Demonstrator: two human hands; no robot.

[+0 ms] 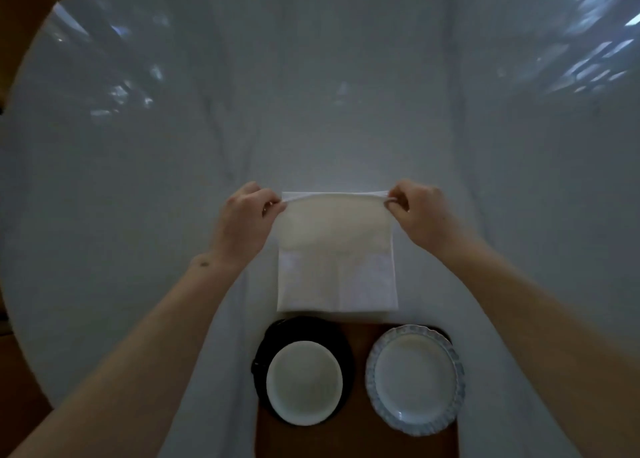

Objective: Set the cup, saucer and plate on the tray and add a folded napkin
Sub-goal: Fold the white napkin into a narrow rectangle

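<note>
A white napkin (336, 253) lies spread on the table just beyond the tray. My left hand (244, 220) pinches its far left corner and my right hand (420, 215) pinches its far right corner, lifting the far edge slightly. The brown wooden tray (358, 433) sits at the near edge. On its left stands a white cup (304, 383) on a black saucer (273, 336). On its right lies a white plate (414, 378) with a blue scalloped rim.
The round table is covered with a white cloth (311, 93) under shiny plastic. Its curved left edge (20, 249) borders brown flooring. Both forearms reach forward on either side of the tray.
</note>
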